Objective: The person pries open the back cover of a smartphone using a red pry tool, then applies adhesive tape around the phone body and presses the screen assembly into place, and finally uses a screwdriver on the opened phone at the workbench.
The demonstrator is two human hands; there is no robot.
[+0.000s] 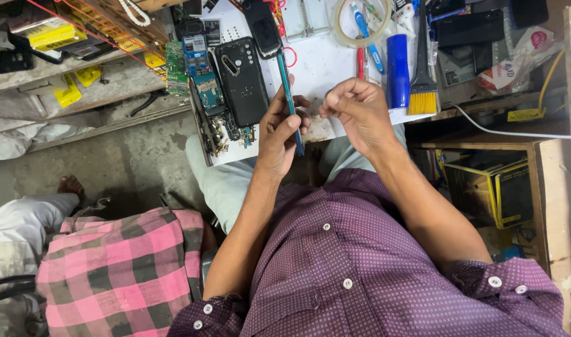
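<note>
Head view, looking down over a purple dotted shirt point(360, 262). Left hand point(278, 134) is closed around a slim teal-edged phone point(290, 103), held edge-on to the camera so that only its thin side shows: a narrow, straight, blue-green strip running from above the fingers down past the heel of the palm. Fingers wrap one face, thumb lies against the other; the screen and back cannot be made out from this angle. The phone is held in the air just off the near edge of the counter point(323, 68), over the person's lap. Right hand point(357, 112) is just beside it, curled into a loose fist with fingertips pinched together near the thumb; whether it holds some small part I cannot tell. The two hands are close but not touching. On the counter behind: a dark phone back cover point(241, 81) with a camera cutout, lying flat near the left edge; green and blue circuit boards point(195, 68) beside it; a blue cylinder point(397, 72) and a yellow-bristled brush point(422, 93) toward the right edge; a ring of clear tape point(360, 25) at the far side. At lower left, another person in a pink checked shirt point(120, 274).
</note>
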